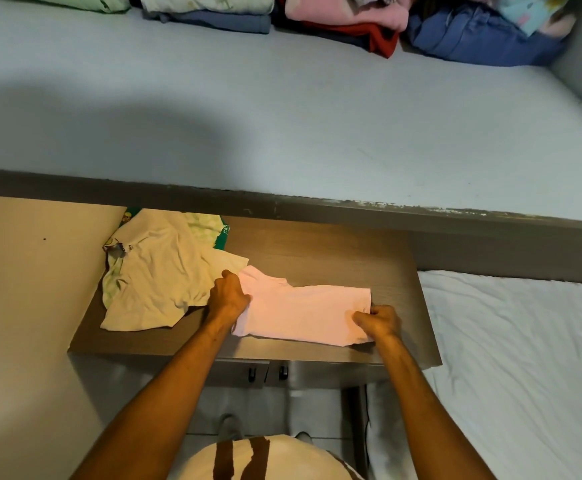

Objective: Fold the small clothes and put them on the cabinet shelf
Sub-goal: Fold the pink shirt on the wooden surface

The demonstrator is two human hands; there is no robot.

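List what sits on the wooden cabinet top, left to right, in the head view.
Cream shirt → left hand → pink garment → right hand. Both hands grip the pink garment's ends.

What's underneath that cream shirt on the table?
A green printed garment peeks out from beneath the cream shirt at its far edge. The rest of it, and anything else under there, is covered.

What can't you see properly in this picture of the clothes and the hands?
- Folded clothes on the grey shelf, head view: the top edge cuts them off.
- Green printed garment: mostly hidden under the cream shirt.
- Left hand and right hand fingertips: curled into the pink garment, so the grip is unclear.
- Print on the cream shirt: too small to read.
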